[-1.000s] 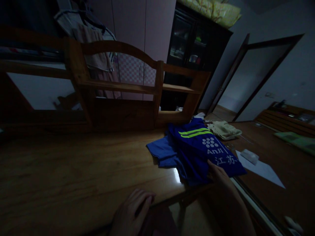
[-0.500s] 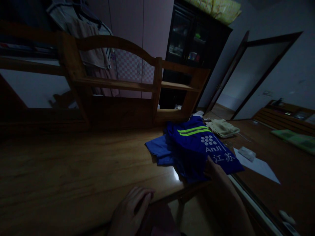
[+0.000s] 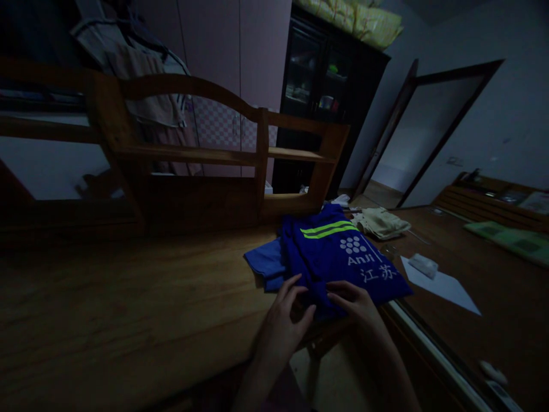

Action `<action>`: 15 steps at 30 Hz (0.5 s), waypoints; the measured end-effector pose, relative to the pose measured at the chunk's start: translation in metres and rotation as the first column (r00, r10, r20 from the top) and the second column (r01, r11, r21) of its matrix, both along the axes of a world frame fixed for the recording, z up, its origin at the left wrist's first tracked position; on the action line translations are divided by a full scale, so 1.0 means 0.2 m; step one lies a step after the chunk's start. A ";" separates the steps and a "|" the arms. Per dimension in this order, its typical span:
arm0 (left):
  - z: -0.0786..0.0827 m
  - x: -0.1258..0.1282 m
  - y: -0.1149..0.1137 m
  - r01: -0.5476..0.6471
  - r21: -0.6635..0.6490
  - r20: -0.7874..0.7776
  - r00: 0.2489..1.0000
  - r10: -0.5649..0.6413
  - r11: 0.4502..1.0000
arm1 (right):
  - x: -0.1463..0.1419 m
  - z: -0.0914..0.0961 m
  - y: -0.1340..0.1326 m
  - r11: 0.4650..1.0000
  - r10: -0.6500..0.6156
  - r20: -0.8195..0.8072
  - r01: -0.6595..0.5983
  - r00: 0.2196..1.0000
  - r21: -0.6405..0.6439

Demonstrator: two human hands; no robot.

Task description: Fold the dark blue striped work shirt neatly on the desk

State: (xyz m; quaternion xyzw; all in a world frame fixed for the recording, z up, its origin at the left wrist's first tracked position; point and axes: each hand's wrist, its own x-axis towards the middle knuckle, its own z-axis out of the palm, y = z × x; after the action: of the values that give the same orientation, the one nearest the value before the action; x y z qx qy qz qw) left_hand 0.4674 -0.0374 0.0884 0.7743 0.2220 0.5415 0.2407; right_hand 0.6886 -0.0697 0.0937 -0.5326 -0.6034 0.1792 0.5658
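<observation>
Since a second ago, my left hand (image 3: 283,317) has come up off the near table edge and joined my right hand (image 3: 354,300) at the blue jersey (image 3: 338,257).

From the head camera (the only view, and a dim one): the jersey lies rumpled on the wooden table (image 3: 128,303), near its right front corner, with yellow-green stripes and white lettering facing up. Both hands rest on its near hem with fingers spread and loosely curved. Neither seems to have pinched the cloth yet, though in this light I cannot tell for sure.

Beyond the jersey sits a folded beige garment (image 3: 380,222), and to the right a white sheet of paper (image 3: 437,281).

The hem hangs close to the table's edge, so I judge a careless tug toward me could slide the whole jersey off.
</observation>
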 end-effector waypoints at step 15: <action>-0.10 0.06 0.11 0.039 -0.357 0.015 0.999 -0.036 0.933 | 0.03 -0.01 -0.01 0.999 0.043 -0.071 -0.044 0.997 -0.023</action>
State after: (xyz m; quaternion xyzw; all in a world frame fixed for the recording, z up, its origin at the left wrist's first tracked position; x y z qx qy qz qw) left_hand 0.4803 -0.0160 0.0681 0.7196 0.3008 0.4905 0.3887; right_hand 0.6945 -0.0713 0.0923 -0.5196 -0.5925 0.2174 0.5760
